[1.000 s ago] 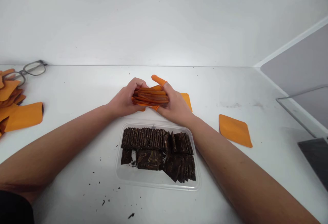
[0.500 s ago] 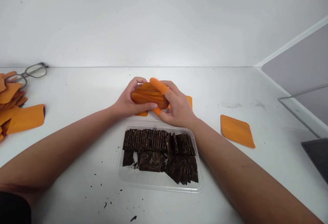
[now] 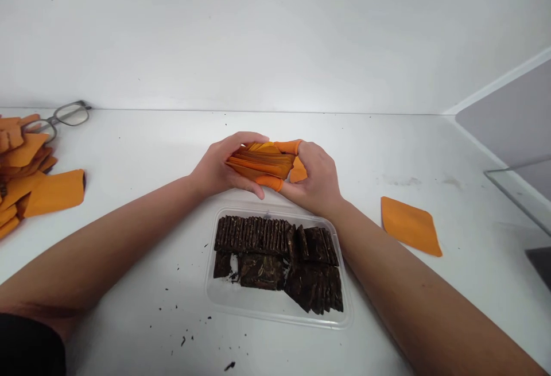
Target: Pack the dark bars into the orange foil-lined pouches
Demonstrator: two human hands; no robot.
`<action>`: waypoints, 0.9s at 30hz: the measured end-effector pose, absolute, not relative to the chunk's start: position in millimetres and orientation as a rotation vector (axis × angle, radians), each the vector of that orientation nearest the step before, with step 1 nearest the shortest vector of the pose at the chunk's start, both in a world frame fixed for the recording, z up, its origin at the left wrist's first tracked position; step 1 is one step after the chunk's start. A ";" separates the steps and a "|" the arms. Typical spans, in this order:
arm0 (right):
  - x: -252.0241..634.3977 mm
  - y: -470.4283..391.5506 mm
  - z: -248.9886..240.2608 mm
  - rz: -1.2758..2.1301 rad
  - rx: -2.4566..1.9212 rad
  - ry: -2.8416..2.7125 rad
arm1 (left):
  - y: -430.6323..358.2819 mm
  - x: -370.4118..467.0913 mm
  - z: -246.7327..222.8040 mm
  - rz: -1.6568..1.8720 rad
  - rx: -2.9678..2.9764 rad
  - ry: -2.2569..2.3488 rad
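Orange stack of thin, flat, paper-like pieces (image 3: 260,163), held just beyond a clear rectangular plastic tray (image 3: 253,302).
Left hand (image 3: 224,166) curls part-closed round the left end; right hand (image 3: 316,175), with orange finger covers (image 3: 270,182) on thumb and forefinger, pinches the right end. Light, even pressure from both sides should keep the edges aligned. Edges look layered, slightly uneven, a little splayed.

As I watch, one camera on the person's head looks forward and down from above and behind the left hand (image 3: 224,165) and right hand (image 3: 322,181), near enough that both forearms (image 3: 129,231) show, with white tabletop (image 3: 159,149) around the hands and wall (image 3: 275,37) beyond them.
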State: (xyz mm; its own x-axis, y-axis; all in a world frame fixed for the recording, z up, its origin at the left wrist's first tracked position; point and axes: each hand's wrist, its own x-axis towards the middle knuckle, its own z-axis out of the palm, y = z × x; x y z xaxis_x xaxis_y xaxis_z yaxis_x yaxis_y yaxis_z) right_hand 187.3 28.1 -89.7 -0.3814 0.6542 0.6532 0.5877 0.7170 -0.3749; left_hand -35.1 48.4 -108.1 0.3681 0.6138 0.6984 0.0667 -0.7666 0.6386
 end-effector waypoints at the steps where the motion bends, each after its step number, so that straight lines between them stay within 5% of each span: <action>1: 187.5 28.5 -89.2 0.114 -0.943 -2.090 | 48.9 -35.6 -108.9 1.396 2.097 0.606; 27: 185.6 27.3 -86.8 0.377 -1.014 -2.131 | 45.2 -38.2 -108.6 1.306 2.241 0.708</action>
State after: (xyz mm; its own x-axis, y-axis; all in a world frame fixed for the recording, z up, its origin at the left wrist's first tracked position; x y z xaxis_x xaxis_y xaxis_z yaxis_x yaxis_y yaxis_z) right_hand 185.6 27.3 -86.8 -0.4185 0.7627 0.4932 0.5472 0.6451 -0.5333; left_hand -38.2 45.2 -108.6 0.4203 0.6293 0.6537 0.2039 -0.7675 0.6077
